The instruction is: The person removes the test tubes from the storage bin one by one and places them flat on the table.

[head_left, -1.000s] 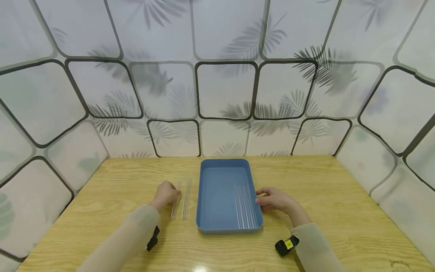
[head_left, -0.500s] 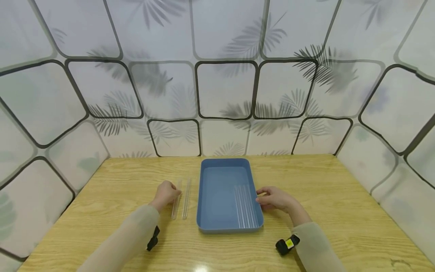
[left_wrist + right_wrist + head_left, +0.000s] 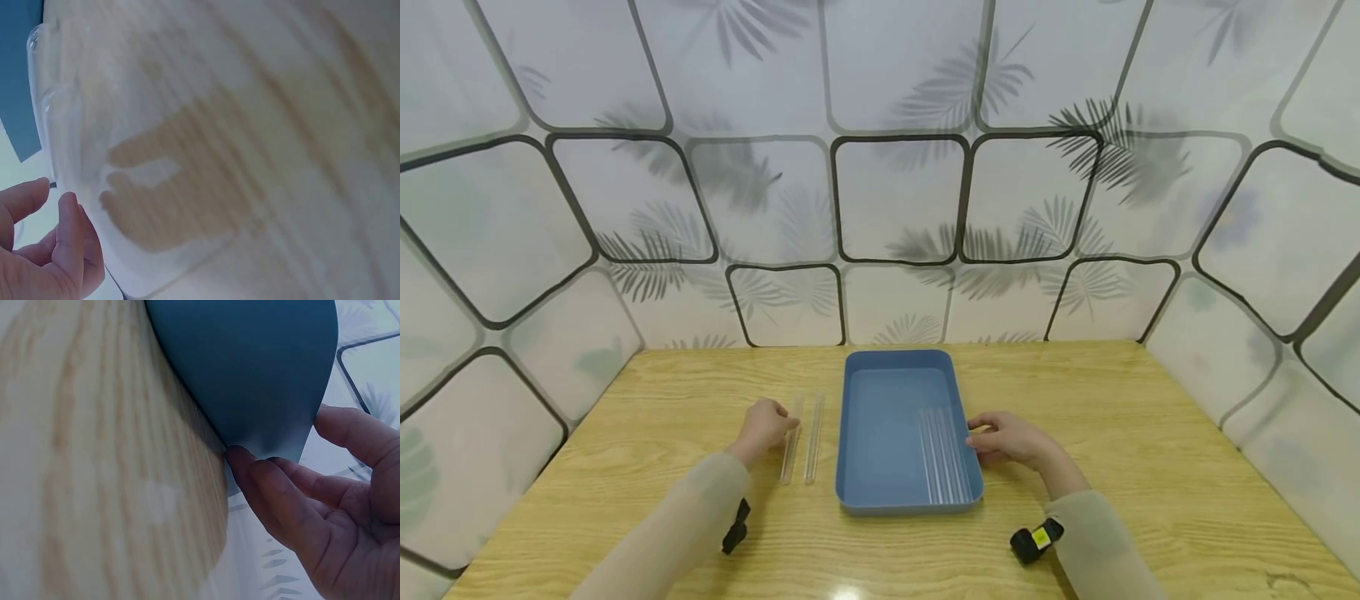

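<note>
My left hand (image 3: pixel 765 427) pinches a clear test tube (image 3: pixel 789 459), the left one of two lying on the wooden table. In the left wrist view, that test tube (image 3: pixel 63 137) runs between thumb and fingers, its rounded end pointing away from the hand. Just to its right lies the second clear tube (image 3: pixel 812 442). A blue rectangular tray (image 3: pixel 880 433) stands to the right of both. Along its right side lie several clear tubes (image 3: pixel 943 458), side by side. My right hand (image 3: pixel 1011 440) holds the tray's right wall, with the thumb at the rim and the fingertips (image 3: pixel 237 453) low against the outside.
The pale wood table (image 3: pixel 700 375) carries everything. A patterned cloth or panel wall (image 3: pixel 895 304) with leaf prints encloses it at the back and sides. Dark straps (image 3: pixel 1035 540) with small devices sit at both wrists.
</note>
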`<action>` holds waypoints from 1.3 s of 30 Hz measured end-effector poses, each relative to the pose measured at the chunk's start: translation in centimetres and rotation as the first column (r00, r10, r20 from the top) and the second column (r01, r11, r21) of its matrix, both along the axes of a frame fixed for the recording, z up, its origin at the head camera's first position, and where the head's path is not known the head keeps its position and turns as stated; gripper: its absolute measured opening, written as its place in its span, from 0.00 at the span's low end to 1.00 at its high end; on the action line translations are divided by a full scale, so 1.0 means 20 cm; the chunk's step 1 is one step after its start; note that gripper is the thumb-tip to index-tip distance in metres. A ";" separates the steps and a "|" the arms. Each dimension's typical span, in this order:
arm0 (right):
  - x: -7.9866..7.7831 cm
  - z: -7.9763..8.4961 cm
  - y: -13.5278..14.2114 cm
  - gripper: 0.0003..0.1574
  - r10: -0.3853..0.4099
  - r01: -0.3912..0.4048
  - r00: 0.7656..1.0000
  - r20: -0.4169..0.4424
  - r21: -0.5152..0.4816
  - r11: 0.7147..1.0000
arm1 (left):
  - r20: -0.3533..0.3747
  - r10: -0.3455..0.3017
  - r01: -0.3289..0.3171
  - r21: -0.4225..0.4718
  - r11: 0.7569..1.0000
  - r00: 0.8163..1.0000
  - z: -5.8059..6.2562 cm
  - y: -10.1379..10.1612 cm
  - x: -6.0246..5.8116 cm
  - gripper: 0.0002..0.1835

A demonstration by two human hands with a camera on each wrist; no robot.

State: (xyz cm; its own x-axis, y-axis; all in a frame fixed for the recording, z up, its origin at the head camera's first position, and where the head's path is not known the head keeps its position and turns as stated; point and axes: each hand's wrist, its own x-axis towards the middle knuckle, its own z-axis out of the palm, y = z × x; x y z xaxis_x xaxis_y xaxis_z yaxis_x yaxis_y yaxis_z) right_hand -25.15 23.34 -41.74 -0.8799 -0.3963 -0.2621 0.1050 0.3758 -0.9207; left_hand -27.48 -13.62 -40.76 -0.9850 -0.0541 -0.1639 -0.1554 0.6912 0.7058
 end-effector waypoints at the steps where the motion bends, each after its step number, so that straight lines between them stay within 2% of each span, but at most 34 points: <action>1: 0.00 0.00 0.00 0.34 0.000 0.000 1.000 -0.001 0.001 1.000 | 0.002 -0.001 0.001 0.003 1.000 1.000 0.01 0.00 0.00 0.13; 8: 0.00 0.00 0.00 0.35 0.007 -0.007 1.000 -0.008 0.013 1.000 | -0.014 -0.011 0.012 0.068 0.998 1.000 0.06 -0.02 0.00 0.16; 13: 0.00 0.00 0.00 0.34 0.007 -0.007 1.000 -0.006 0.006 1.000 | -0.007 -0.005 0.006 0.079 0.997 1.000 0.07 -0.01 -0.01 0.16; 18: 0.00 0.00 0.00 0.34 0.004 -0.004 1.000 0.006 0.001 1.000 | 0.014 -0.013 0.011 0.151 0.988 1.000 0.07 0.02 -0.01 0.16; 24: 0.00 0.00 0.00 0.34 0.004 -0.004 1.000 0.006 0.001 1.000 | 0.003 -0.042 0.040 0.304 0.952 0.999 0.09 0.08 -0.02 0.17; 31: 0.00 0.00 0.00 0.35 0.004 -0.004 1.000 0.004 0.012 1.000 | 0.014 -0.059 0.045 0.469 0.882 0.998 0.12 0.17 -0.03 0.17; 35: 0.00 0.00 0.00 0.34 0.002 -0.002 1.000 0.000 0.015 1.000 | 0.023 -0.072 0.051 0.505 0.862 0.997 0.12 0.20 -0.03 0.16; 39: 0.00 0.00 0.00 0.34 0.001 -0.001 1.000 -0.003 0.016 1.000 | 0.023 -0.097 0.072 0.510 0.857 0.995 0.12 0.24 -0.03 0.16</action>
